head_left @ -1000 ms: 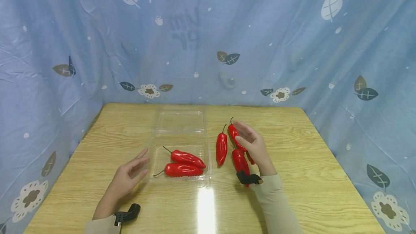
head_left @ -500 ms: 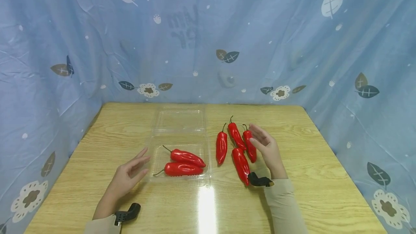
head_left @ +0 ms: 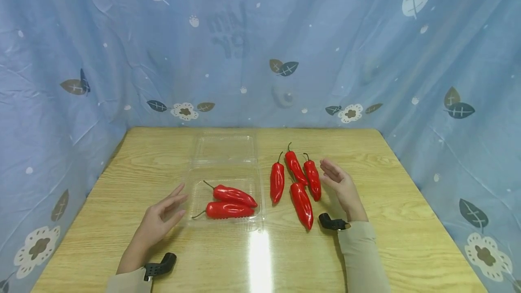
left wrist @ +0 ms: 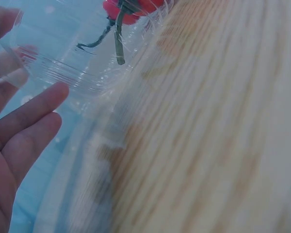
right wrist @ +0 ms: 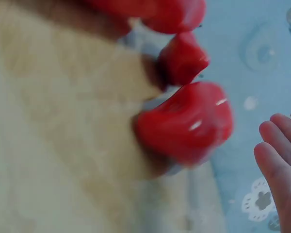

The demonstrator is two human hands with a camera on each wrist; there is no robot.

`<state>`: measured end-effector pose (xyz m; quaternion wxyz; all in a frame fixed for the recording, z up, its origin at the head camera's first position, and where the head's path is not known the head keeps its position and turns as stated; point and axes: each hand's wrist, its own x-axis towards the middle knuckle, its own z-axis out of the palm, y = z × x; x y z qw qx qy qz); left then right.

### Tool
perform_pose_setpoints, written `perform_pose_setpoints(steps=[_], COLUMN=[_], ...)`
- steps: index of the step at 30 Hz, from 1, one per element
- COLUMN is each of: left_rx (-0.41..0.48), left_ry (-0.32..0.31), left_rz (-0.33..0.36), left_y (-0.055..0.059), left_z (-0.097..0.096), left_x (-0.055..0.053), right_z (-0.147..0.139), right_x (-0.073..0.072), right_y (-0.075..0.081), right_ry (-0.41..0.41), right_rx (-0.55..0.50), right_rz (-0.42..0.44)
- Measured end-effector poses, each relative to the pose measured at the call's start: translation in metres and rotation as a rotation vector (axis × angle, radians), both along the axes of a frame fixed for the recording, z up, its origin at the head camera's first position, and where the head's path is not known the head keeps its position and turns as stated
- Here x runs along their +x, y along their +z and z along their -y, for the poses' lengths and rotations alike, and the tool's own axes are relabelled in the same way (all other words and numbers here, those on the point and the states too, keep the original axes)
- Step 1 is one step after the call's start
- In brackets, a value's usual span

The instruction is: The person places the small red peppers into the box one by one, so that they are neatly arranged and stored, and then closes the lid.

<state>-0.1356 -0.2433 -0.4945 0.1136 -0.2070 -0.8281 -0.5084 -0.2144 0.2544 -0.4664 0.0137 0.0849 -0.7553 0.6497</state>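
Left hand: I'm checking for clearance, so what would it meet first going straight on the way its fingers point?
Likely the clear plastic container, at its left edge, just ahead of the left hand; the hand's height is unclear, so it might pass above.

Long beige sleeves (head_left: 363, 254); bent black wrist cameras (head_left: 167, 264).

Slid right hand (head_left: 344, 190) rightward, right of centre frame: off upper pepper (head_left: 296, 168) touched or overlapped 1.0 s ago, then off rightmost pepper (head_left: 312, 181) overlapped 0.5 s ago. Left rightmost pepper fully uncovered after being mostly hidden 1.0 s ago. Carried black wrist mount (head_left: 331, 222) and sleeve (head_left: 361, 252) right too, mount now clear of lower pepper (head_left: 302, 206). Shifted table (head_left: 154, 157) and curtain (head_left: 228, 85) slightly upward in head view.
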Motion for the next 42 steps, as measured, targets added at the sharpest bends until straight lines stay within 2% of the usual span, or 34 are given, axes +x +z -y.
perform_pose_setpoints(steps=[5,10,19,27,42], left_rx=[-0.005,0.021,0.025,0.016,-0.005], left_ry=[0.008,-0.011,-0.01,0.0,0.004], left_rz=[0.006,-0.004,0.005,0.028,0.016], left_y=[-0.001,0.0,0.001,0.003,0.002], left_z=[0.0,-0.001,0.0,-0.001,0.0], left_x=[-0.001,0.0,0.0,0.001,0.0], right_z=[-0.003,-0.004,-0.002,0.001,0.005], right_x=[-0.004,-0.005,-0.01,-0.009,-0.009], right_y=[-0.009,-0.017,-0.026,-0.029,-0.029], right_ry=[0.041,0.079,0.105,0.069,-0.005], right_rx=[0.057,0.075,0.13,0.196,0.256], right_rz=[0.062,0.105,0.117,0.124,0.163])
